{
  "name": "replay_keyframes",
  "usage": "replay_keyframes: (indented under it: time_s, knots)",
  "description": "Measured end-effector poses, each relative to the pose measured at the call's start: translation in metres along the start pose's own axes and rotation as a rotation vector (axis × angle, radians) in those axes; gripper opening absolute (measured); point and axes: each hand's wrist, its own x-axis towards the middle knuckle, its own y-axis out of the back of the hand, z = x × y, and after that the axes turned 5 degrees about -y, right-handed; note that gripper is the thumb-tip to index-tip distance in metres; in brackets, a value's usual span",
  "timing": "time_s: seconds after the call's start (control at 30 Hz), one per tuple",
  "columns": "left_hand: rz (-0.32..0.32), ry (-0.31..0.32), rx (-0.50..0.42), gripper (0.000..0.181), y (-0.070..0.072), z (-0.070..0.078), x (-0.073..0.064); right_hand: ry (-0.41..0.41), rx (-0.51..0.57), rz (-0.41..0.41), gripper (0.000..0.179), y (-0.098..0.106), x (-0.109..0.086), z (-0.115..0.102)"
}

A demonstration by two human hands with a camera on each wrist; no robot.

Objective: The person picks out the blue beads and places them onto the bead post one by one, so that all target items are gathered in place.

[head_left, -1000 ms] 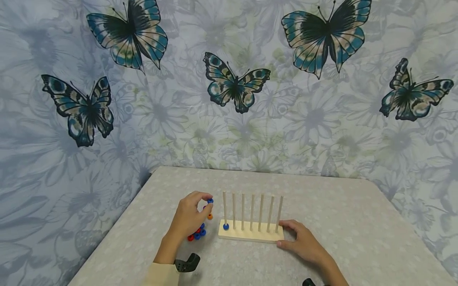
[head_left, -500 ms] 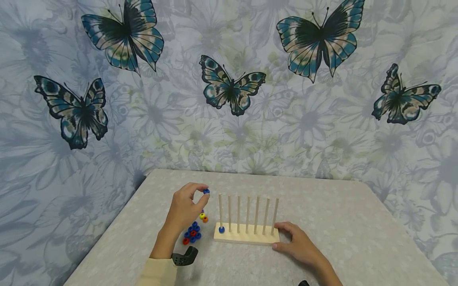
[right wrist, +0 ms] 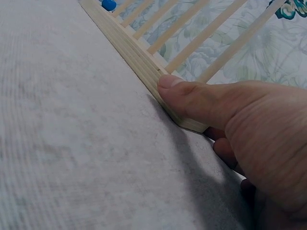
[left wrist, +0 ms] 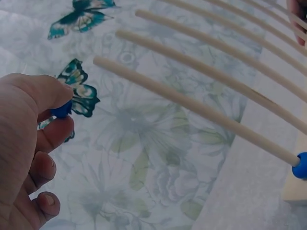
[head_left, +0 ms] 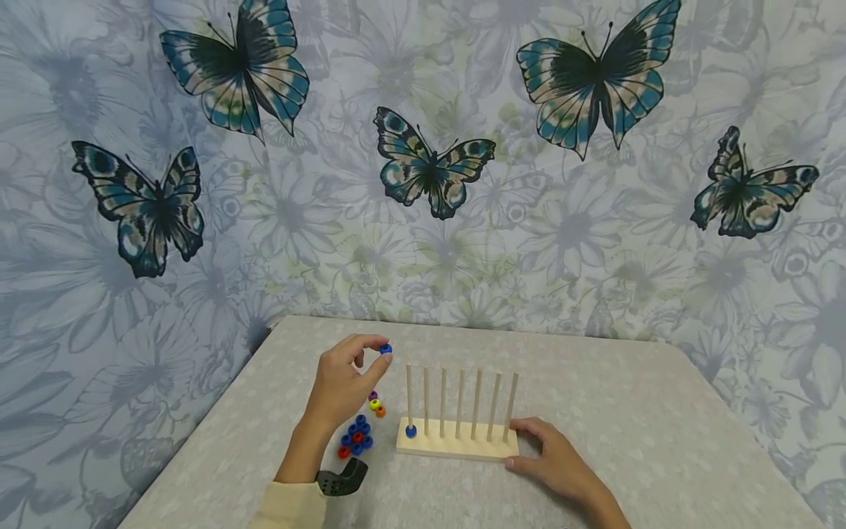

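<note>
Head view: Compared with the frame taken one second earlier, the left hand (head_left: 340, 386) is raised and clear of the bead group (head_left: 357, 437); more of the loose beads are now exposed. The left grip is closed, thumb and index finger pinching a held blue bead (head_left: 386, 350) above and to the left of the first peg tip, not touching it. The right grip is unchanged: the right hand (head_left: 555, 459) clamps the right end of the peg rack (head_left: 456, 446), thumb at the front edge. The rack carries seven upright pegs; a seated blue bead (head_left: 411, 431) sits at the foot of the leftmost. The bead group, blue and red, lies on the table (head_left: 595, 397) left of the rack. Behind it lie a purple bead (head_left: 373, 395), a yellow bead (head_left: 374, 404) and an orange bead (head_left: 380, 411). A black wrist unit (head_left: 342, 478) is just beside the group. A butterfly-patterned wall (head_left: 423, 272) stands behind the table.

Left wrist view: The held bead is mostly covered by thumb and fingertip. An open gap separates it from the nearest peg tip. The seated bead is cut by the right edge.

Right wrist view: The thumb presses the rack's front corner; the remaining fingers are partly hidden.
</note>
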Motion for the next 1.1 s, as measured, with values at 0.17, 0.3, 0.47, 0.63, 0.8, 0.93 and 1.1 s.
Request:
replay_keyframes:
  time_s: [0.17, 0.3, 0.47, 0.63, 0.8, 0.93, 1.1]
  knots:
    - [-0.009, 0.003, -0.031, 0.021, 0.002, 0.007, 0.001, 0.005, -0.004, 0.001, 0.063, -0.001, 0.000, 0.001]
    - [-0.014, 0.002, -0.047, 0.021, 0.003, 0.010, 0.002, 0.011, -0.008, -0.001, 0.064, -0.002, 0.000, 0.002]
    - [-0.021, -0.017, -0.057, 0.022, 0.002, 0.014, 0.003, 0.011, -0.026, 0.009, 0.064, -0.002, 0.001, 0.003]
    - [-0.049, -0.039, -0.068, 0.021, 0.000, 0.019, 0.003, 0.009, -0.035, 0.013, 0.065, -0.002, 0.001, 0.005]
    - [-0.085, -0.038, -0.077, 0.021, -0.005, 0.022, 0.002, 0.017, -0.031, 0.013, 0.064, -0.002, 0.002, 0.006]
    - [-0.092, -0.028, -0.081, 0.022, -0.007, 0.022, 0.002, 0.020, -0.034, 0.009, 0.063, -0.001, 0.003, 0.005]
    - [-0.097, -0.044, -0.082, 0.022, -0.009, 0.022, 0.001, 0.018, -0.015, 0.002, 0.064, -0.001, 0.002, 0.003]
